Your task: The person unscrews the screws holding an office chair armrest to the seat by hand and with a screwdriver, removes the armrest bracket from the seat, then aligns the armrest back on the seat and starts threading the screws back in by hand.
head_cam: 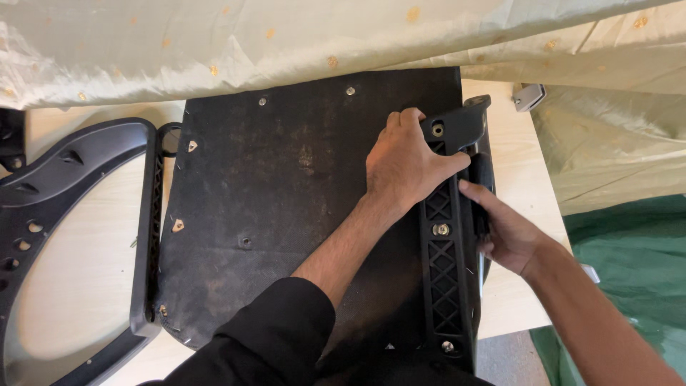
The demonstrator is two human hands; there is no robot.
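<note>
The pale wooden table (86, 286) is carrying a dark square upturned chair seat base (286, 186), flat at its centre. Along the base's right edge a black ribbed plastic armrest bracket (446, 250) is lying (two bolts showing in it). The left hand (407, 161) is pressing down, fingers curled over the bracket's top. The right hand (500, 229) is wrapping its outer side. Looks like aligning; next calls for steady seating over the holes.

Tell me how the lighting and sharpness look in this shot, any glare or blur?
Head view: soft, even light, no blur; both hands are sharp. Mild sheen on the pale fabric above; the black seat base is matte, and the bracket bolts glint slightly.
</note>
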